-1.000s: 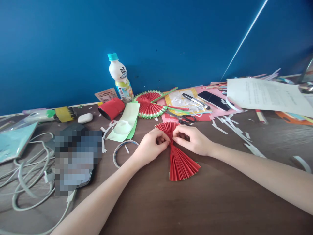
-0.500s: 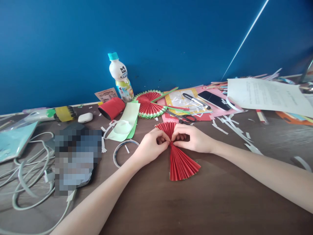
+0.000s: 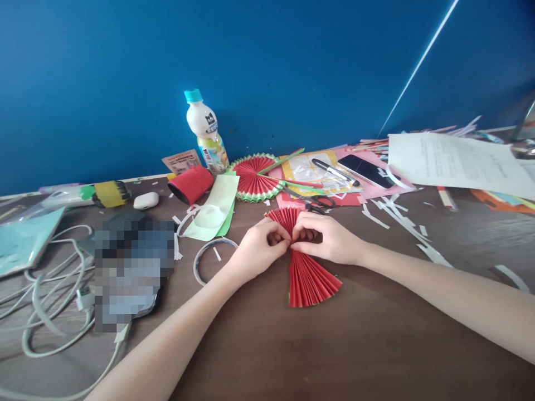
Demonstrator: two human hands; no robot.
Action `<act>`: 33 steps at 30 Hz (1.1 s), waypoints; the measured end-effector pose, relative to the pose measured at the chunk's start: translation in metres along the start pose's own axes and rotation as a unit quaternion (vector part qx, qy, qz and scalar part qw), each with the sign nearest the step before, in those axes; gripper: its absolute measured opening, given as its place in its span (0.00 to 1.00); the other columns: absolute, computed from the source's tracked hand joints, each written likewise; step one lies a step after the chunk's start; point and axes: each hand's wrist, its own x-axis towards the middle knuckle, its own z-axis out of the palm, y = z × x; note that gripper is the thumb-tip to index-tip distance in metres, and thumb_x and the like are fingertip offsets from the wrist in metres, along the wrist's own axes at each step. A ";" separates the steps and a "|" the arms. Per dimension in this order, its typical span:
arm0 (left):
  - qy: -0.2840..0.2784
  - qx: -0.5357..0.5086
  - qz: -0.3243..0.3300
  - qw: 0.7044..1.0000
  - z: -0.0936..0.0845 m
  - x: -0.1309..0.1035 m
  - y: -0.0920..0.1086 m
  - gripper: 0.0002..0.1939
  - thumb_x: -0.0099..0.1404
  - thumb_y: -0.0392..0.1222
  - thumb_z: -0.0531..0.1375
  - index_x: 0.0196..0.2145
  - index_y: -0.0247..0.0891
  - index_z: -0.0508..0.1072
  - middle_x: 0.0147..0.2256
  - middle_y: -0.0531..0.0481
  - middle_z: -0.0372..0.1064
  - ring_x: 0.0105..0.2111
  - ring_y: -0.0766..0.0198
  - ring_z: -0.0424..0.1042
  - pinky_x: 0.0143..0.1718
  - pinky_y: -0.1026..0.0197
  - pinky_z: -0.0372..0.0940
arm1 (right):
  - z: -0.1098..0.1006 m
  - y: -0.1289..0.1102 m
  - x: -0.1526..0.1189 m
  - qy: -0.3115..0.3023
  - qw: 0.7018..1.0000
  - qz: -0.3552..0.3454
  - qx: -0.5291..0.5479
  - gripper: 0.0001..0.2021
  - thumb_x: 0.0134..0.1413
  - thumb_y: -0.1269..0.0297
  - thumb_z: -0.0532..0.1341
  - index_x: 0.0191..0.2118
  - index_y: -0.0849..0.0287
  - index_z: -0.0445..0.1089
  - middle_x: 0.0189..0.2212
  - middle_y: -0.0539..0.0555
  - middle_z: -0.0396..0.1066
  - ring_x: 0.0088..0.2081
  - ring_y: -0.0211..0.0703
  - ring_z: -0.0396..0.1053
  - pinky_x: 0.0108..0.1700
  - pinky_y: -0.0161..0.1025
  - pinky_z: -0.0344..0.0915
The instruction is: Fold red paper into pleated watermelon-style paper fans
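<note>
A red pleated paper fan [image 3: 308,278] lies on the brown table [image 3: 376,345], pinched in at its middle so it flares toward me and away from me. My left hand [image 3: 257,249] grips the pinched middle from the left. My right hand [image 3: 330,238] grips the same spot from the right, fingertips touching those of the left hand. The far half of the fan shows above my fingers.
Behind my hands lie black-handled scissors [image 3: 315,201], a finished red-and-green fan [image 3: 253,179], a red paper roll [image 3: 191,185], a bottle [image 3: 207,132], a pen [image 3: 334,172] and a phone [image 3: 364,170]. A tape ring [image 3: 209,257], white cables [image 3: 50,312] and paper strips [image 3: 397,220] lie around.
Almost nothing has moved. My right hand's fingers have shifted slightly on the fan's pinched middle.
</note>
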 end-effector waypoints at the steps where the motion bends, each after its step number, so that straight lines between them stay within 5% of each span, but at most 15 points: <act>1: 0.000 0.000 0.001 1.000 0.000 0.000 0.000 0.02 0.54 0.34 0.56 0.25 0.36 0.69 0.28 0.54 0.62 0.26 0.71 0.63 0.30 0.66 0.60 | 0.001 0.001 0.000 0.006 1.000 -0.002 -0.004 0.03 0.48 0.69 0.60 0.28 0.60 0.65 0.26 0.49 0.60 0.27 0.34 0.58 0.29 0.33 0.58; 22: 0.003 -0.005 0.004 1.000 0.001 0.000 0.003 0.03 0.55 0.35 0.56 0.26 0.37 0.69 0.28 0.54 0.63 0.26 0.70 0.62 0.30 0.66 0.61 | 0.000 -0.003 0.001 0.012 0.997 0.050 0.054 0.03 0.49 0.71 0.56 0.27 0.60 0.64 0.25 0.49 0.60 0.26 0.33 0.57 0.29 0.34 0.57; 33: 0.004 -0.017 -0.002 1.000 0.002 -0.001 0.000 0.03 0.55 0.36 0.56 0.26 0.37 0.68 0.28 0.54 0.63 0.26 0.70 0.62 0.29 0.66 0.60 | -0.004 -0.007 0.003 0.014 0.992 0.088 0.094 0.08 0.54 0.64 0.53 0.26 0.60 0.62 0.25 0.49 0.60 0.28 0.35 0.58 0.31 0.36 0.56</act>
